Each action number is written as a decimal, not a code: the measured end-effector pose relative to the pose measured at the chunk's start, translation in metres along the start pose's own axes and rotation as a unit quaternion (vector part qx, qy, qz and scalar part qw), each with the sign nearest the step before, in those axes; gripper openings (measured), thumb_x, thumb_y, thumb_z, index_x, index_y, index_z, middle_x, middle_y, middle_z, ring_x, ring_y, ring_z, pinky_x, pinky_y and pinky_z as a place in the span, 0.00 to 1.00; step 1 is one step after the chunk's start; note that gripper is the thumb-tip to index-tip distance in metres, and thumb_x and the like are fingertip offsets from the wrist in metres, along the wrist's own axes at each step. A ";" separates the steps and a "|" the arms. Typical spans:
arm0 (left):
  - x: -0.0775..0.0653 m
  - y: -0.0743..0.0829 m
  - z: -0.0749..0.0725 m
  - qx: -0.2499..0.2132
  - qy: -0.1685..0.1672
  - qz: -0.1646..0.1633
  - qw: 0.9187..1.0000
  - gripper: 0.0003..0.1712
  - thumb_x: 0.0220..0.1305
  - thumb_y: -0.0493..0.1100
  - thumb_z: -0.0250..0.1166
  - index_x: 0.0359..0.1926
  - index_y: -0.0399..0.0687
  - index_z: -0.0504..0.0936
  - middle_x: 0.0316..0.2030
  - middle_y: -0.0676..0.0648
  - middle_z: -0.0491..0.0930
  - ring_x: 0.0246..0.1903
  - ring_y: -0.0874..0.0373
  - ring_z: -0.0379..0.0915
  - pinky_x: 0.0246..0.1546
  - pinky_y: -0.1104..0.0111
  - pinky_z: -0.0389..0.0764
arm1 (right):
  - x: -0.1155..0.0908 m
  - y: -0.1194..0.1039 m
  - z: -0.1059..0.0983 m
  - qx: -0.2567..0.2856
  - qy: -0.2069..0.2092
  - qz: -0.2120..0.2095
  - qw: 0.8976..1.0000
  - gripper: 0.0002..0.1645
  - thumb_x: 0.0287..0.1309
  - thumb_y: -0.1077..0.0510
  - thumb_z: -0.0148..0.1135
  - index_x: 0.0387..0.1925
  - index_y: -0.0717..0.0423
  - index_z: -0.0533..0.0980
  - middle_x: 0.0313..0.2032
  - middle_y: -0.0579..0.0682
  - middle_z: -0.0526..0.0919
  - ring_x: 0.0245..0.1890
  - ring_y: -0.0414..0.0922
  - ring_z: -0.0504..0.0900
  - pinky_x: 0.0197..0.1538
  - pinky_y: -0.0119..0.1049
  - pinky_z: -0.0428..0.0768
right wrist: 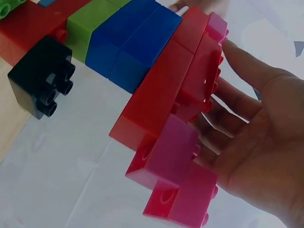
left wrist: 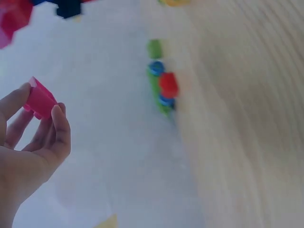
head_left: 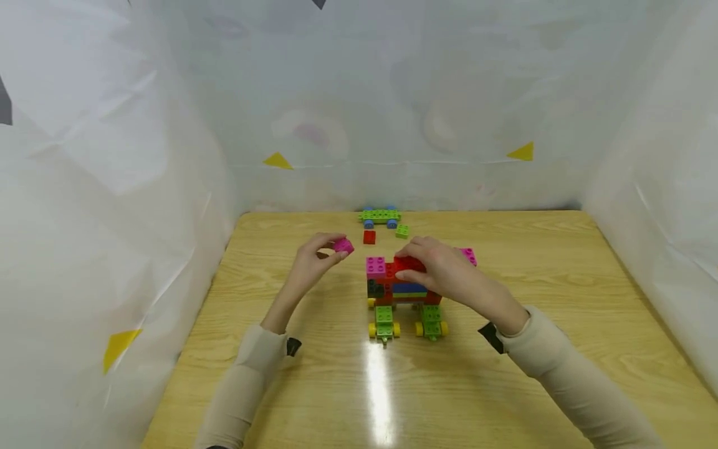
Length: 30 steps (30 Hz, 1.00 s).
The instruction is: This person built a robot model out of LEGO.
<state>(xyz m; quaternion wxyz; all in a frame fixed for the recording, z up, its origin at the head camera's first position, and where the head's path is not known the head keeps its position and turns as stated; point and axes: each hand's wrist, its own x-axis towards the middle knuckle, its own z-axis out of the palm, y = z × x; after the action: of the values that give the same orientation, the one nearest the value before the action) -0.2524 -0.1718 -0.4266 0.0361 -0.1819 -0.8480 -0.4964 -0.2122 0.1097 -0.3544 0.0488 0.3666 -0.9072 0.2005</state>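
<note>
My left hand (head_left: 310, 260) pinches a pink brick (head_left: 344, 246) between thumb and fingers, raised to the left of a built toy of bricks. In the left wrist view the same pink brick (left wrist: 41, 99) is at the fingertips. Over the top of the build, my right hand (head_left: 443, 268) grips a red brick (head_left: 408, 264) with thumb and fingers. The right wrist view shows red bricks (right wrist: 152, 95), blue bricks (right wrist: 135, 40), pink bricks (right wrist: 173, 152) and a black brick (right wrist: 40, 76) joined in the build. Some of the build is hidden behind my right hand.
Green wheeled bases (head_left: 384, 315) with yellow wheels stand at the build's near side. Farther back lie a loose red brick (head_left: 369, 237), a green brick (head_left: 402, 231) and a green wheeled base (head_left: 380, 216) with blue wheels. White sheeting (head_left: 392, 125) encloses the wooden table (head_left: 280, 386).
</note>
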 end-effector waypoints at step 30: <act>-0.014 0.047 0.003 0.000 -0.062 0.163 0.985 0.18 0.62 0.38 0.66 0.55 0.44 0.81 0.52 0.47 0.77 0.45 0.57 0.73 0.39 0.63 0.79 | 0.020 0.001 0.027 0.123 0.020 0.020 0.992 0.19 0.58 0.54 0.68 0.48 0.58 0.80 0.41 0.50 0.83 0.35 0.41 0.80 0.37 0.35 0.80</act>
<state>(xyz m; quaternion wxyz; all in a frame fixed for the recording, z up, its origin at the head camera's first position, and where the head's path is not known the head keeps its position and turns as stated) -0.2224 -0.1522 -0.3925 0.0639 -0.3484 -0.8075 -0.4717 -0.2262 0.0865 -0.3747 0.0171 0.3477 -0.8817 0.3185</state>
